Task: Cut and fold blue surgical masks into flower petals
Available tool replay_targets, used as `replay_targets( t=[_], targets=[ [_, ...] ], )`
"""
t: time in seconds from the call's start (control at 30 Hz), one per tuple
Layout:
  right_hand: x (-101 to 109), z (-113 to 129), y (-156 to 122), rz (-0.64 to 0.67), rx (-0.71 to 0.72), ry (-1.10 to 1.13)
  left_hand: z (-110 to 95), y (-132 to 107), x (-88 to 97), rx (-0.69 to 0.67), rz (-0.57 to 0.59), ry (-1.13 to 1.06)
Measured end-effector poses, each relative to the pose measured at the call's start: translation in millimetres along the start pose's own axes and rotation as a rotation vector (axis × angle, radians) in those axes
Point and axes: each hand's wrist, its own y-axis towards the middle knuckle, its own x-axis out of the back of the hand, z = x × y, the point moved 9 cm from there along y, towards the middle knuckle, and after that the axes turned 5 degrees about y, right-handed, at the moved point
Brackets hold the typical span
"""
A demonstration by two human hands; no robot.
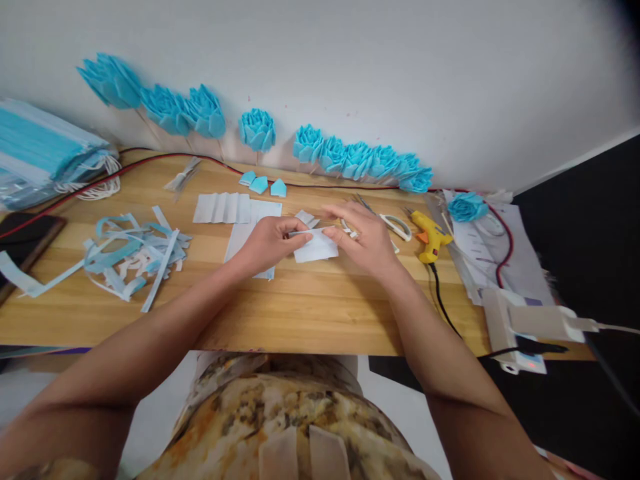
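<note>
Between my two hands is a small white sheet of thin material, its upper edge pinched at both ends. My left hand grips the left corner between thumb and fingers. At the right corner my right hand has its thumb on the edge, the other fingers reaching beyond it. A larger pale sheet lies flat, partly under my left hand, and a pleated white strip rests at its upper left. Behind my hands are small folded pieces. Three blue cut petals lie further back.
Several blue fabric flowers on sticks line the wall. Left are a stack of face masks, a phone and a pile of scraps. Right are scissors, a yellow glue gun and a power strip with cables.
</note>
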Motion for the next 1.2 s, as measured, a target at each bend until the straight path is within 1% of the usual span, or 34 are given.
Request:
replay_targets(
  t=[0.03,0.1,0.17,0.23,0.3,0.4,0.47,0.67,0.8,1.2],
  targets=[
    [-3.1,4.4,-0.2,0.035,0.044,-0.05,-0.7,-0.1,-0.4,-0.011,-0.001,0.024],
    [-8.8,8.5,-1.1,0.072,0.077,-0.11,-1.7,-0.1,0.7,-0.025,-0.024,0.059],
    [-10.6,8.2,-1.5,0.055,0.052,-0.123,-2.9,-0.2,4.8,-0.028,-0.073,0.069],
    [-10.6,5.6,-1.9,0.028,-0.002,-0.086,-5.4,-0.6,9.1,-0.036,-0.119,0.049],
    [-11.9,2.5,-2.4,0.029,-0.056,-0.029,-8.4,-1.3,10.9,-0.048,-0.134,0.022],
    [-15.0,-1.2,-3.3,0.058,-0.108,0.034,-10.4,-2.0,9.9,-0.05,-0.118,0.025],
    [-15.3,-2.3,-3.6,0.06,-0.114,0.049,-9.8,-2.3,8.9,-0.044,-0.108,0.046],
    [-10.8,1.2,-3.7,0.001,-0.049,0.031,-7.5,-0.9,4.4,-0.064,-0.073,0.036],
    [-7.8,-1.0,-4.0,-0.037,-0.068,0.021,-6.7,0.1,0.2,-0.087,-0.046,0.015],
    [-9.9,-3.3,-4.3,-0.026,-0.086,0.051,-5.1,0.5,0.9,-0.108,-0.062,0.023]
  ],
)
